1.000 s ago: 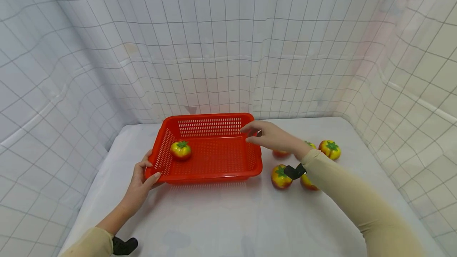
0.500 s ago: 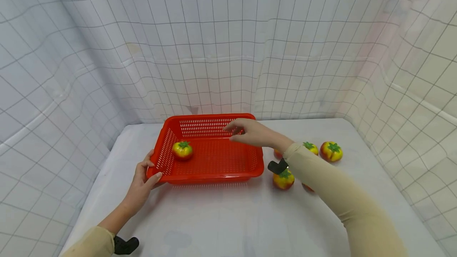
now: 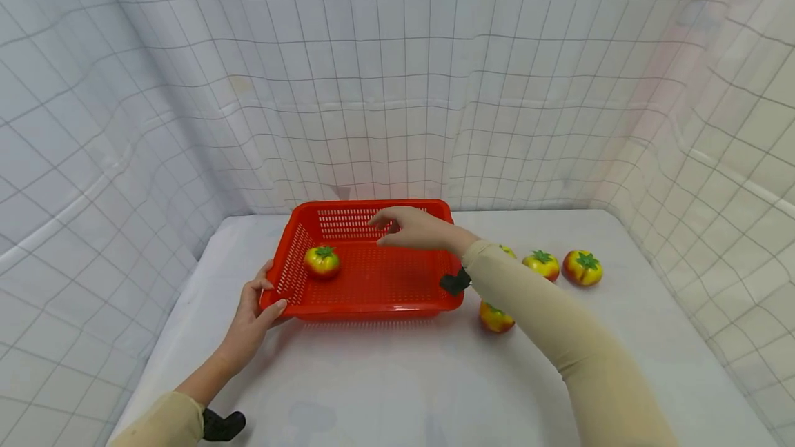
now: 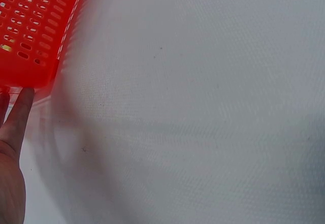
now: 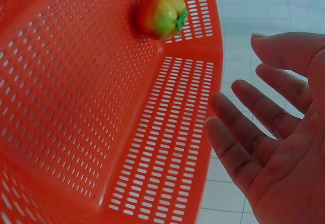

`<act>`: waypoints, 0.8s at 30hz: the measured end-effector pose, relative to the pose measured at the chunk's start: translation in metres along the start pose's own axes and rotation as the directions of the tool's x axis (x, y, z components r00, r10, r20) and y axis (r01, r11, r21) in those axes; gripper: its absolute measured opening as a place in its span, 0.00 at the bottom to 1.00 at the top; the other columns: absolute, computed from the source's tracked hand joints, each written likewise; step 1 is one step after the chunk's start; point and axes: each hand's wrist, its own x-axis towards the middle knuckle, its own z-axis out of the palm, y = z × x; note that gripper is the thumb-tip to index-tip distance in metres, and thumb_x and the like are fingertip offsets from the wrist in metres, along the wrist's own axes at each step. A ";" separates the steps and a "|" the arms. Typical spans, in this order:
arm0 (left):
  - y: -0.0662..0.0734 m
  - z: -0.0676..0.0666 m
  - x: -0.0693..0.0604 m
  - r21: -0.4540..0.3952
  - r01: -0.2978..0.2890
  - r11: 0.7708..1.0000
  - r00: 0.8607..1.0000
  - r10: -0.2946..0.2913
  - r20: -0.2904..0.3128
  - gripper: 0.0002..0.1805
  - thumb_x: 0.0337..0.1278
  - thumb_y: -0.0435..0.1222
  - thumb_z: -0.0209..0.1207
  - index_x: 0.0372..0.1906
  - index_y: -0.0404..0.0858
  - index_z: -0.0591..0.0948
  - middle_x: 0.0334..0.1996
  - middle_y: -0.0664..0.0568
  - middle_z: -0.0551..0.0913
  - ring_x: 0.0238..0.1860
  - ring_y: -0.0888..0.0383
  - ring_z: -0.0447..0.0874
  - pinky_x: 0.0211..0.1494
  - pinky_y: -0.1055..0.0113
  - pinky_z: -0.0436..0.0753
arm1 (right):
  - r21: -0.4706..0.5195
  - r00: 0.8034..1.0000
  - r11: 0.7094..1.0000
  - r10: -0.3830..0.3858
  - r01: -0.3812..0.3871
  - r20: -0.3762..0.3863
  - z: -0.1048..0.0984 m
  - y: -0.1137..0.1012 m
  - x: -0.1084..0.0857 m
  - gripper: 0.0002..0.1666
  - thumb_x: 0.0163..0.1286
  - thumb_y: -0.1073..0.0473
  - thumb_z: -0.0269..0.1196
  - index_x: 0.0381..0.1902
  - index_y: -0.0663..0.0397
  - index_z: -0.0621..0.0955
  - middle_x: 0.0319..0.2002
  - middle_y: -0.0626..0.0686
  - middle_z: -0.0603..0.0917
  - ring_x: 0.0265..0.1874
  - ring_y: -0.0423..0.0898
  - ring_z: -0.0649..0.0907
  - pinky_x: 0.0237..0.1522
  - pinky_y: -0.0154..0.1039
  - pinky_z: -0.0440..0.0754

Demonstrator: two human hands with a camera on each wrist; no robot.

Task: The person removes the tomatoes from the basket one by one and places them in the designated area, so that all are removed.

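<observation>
A shallow red plastic basket [image 3: 379,312] with slotted walls stands on the white table. Inside it, toward the left, lies one red-and-yellow tomato [image 3: 322,263] with a green leafy top, also visible in the right wrist view. My left hand [image 3: 247,326] grips the basket's front left corner, thumb on the rim; the left wrist view catches only part of that hand. Over the basket's right half hovers my right hand [image 3: 419,228], holding nothing. Its fingers are spread and gently bent, with the palm bare in the right wrist view [image 5: 289,148].
To the basket's right lie several more such tomatoes: one in front [image 3: 495,317], one farther back [image 3: 542,265], and one at the far right [image 3: 584,267]. My right sleeve [image 3: 546,316] partly covers this group. White checked curtains [image 3: 385,88] surround the table [image 3: 373,385].
My right hand has moved left, from the basket's right rim to farther over its inside, still holding nothing. The left hand keeps its grip on the corner. The whole view has shifted slightly.
</observation>
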 end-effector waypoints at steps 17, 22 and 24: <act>0.002 0.003 -0.001 -0.016 -0.005 1.000 1.000 0.005 -0.003 0.19 0.77 0.31 0.52 0.57 0.33 0.54 0.83 0.50 0.39 0.78 0.33 0.44 0.52 0.69 0.84 | 0.058 0.992 0.997 0.039 -0.046 0.117 0.014 -0.011 0.053 0.30 0.73 0.52 0.66 0.70 0.50 0.75 0.64 0.52 0.78 0.60 0.44 0.75 0.60 0.39 0.77; 0.002 0.002 -0.001 -0.005 -0.006 1.000 1.000 0.006 -0.005 0.19 0.77 0.31 0.52 0.57 0.34 0.55 0.83 0.51 0.41 0.78 0.34 0.44 0.52 0.69 0.83 | 0.088 0.989 0.994 0.047 -0.059 0.139 0.020 -0.010 0.065 0.31 0.72 0.52 0.67 0.70 0.50 0.74 0.66 0.56 0.77 0.60 0.43 0.75 0.60 0.40 0.77; 0.000 0.001 0.000 -0.002 -0.007 1.000 1.000 0.007 -0.005 0.19 0.77 0.31 0.52 0.57 0.34 0.55 0.83 0.51 0.41 0.78 0.34 0.45 0.52 0.68 0.83 | 0.093 0.986 0.993 0.050 -0.065 0.156 0.022 -0.009 0.069 0.31 0.72 0.52 0.67 0.70 0.50 0.74 0.66 0.56 0.77 0.60 0.44 0.75 0.60 0.40 0.77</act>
